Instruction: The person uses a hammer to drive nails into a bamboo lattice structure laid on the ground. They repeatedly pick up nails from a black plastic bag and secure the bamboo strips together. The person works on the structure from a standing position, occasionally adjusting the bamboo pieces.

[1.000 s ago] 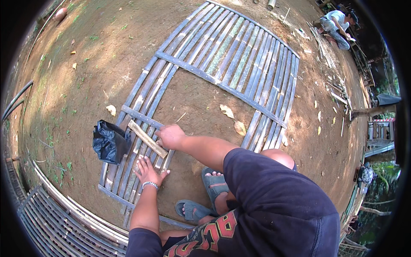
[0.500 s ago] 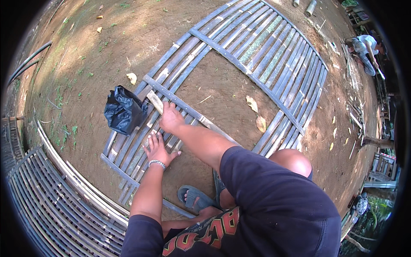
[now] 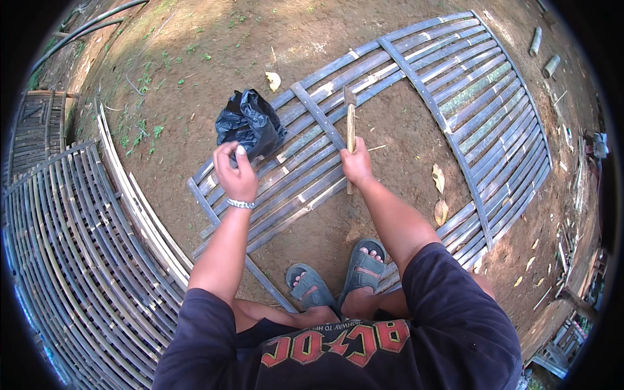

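My right hand (image 3: 357,162) grips the wooden handle of a hammer (image 3: 351,123), its head pointing away from me. The hammer is over a panel of dark bamboo slats (image 3: 312,170) lying on the ground, close to the end of a crosspiece (image 3: 318,116). My left hand (image 3: 235,172) is raised at the near side of an open black plastic bag (image 3: 250,123), fingers curled toward the thumb. Whatever those fingers may hold is too small or hidden to make out. The bag rests at the panel's left edge.
A second bamboo slat panel (image 3: 91,260) lies at the left, beside long pale strips (image 3: 140,201). Dry leaves (image 3: 439,179) lie on the bare soil inside the frame. Two short bamboo pieces (image 3: 551,66) are at the far right. My sandalled feet (image 3: 361,273) stand by the frame.
My left hand has lifted off the slats, where it lay spread, and moved to the bag, its fingers now curled. My right hand has drawn the hammer rightward. The view has turned.
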Motion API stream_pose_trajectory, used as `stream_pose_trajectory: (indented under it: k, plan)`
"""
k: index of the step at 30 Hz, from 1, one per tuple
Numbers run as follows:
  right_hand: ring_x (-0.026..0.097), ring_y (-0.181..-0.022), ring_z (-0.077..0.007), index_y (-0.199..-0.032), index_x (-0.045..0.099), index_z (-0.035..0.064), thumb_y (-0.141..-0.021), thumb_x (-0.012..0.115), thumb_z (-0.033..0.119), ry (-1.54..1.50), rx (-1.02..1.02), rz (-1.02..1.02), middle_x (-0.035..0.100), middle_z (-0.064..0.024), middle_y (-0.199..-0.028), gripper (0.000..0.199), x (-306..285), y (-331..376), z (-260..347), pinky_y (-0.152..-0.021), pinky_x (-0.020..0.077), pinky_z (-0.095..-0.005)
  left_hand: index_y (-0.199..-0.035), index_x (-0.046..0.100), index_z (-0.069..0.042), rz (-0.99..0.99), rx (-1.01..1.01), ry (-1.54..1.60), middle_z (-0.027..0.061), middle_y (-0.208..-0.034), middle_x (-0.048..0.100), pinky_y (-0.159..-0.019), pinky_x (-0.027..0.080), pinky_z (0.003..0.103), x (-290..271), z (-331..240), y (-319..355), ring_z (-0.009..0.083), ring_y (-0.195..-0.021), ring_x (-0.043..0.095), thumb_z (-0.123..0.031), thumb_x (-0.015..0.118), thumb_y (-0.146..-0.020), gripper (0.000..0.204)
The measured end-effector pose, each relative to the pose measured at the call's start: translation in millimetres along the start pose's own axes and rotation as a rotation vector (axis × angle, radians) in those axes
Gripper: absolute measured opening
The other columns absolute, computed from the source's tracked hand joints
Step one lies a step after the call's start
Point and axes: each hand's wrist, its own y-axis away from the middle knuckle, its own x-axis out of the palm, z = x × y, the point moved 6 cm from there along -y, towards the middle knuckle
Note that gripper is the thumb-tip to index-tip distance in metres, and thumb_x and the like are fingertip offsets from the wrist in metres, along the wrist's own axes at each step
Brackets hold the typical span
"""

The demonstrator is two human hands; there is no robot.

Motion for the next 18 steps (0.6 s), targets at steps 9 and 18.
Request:
stream_pose_trajectory:
  k: [9,18]
  plan:
    - [0.067,-0.103,-0.0418,-0.130,0.055,0.0038,-0.084,0.063,0.022,-0.119,0.086,0.119,0.069,-0.0261,-0.109,0.051,18.8,-8.5,6.3,-0.092,0.0507,-0.0456,-0.123,0.067,-0.006,0.923,0.249,-0.762,0.0219,-0.120,0.070,-0.099,0.052,0.041,96.8,144.8,-49.8,0.0396,-0.109,0.067,-0.032,0.070,-0.084,0.047]
    - [0.068,-0.095,-0.0405,-0.128,0.055,0.0057,-0.083,0.063,0.022,-0.088,0.079,0.063,0.070,-0.0245,-0.102,0.048,0.7,-7.9,-5.7,-0.088,0.0521,-0.0457,-0.141,0.060,-0.015,0.944,0.228,-1.000,0.0115,-0.146,0.058,-0.120,0.029,0.053,123.7,108.2,-19.2,0.0377,-0.137,0.048,-0.061,0.052,-0.089,0.070]
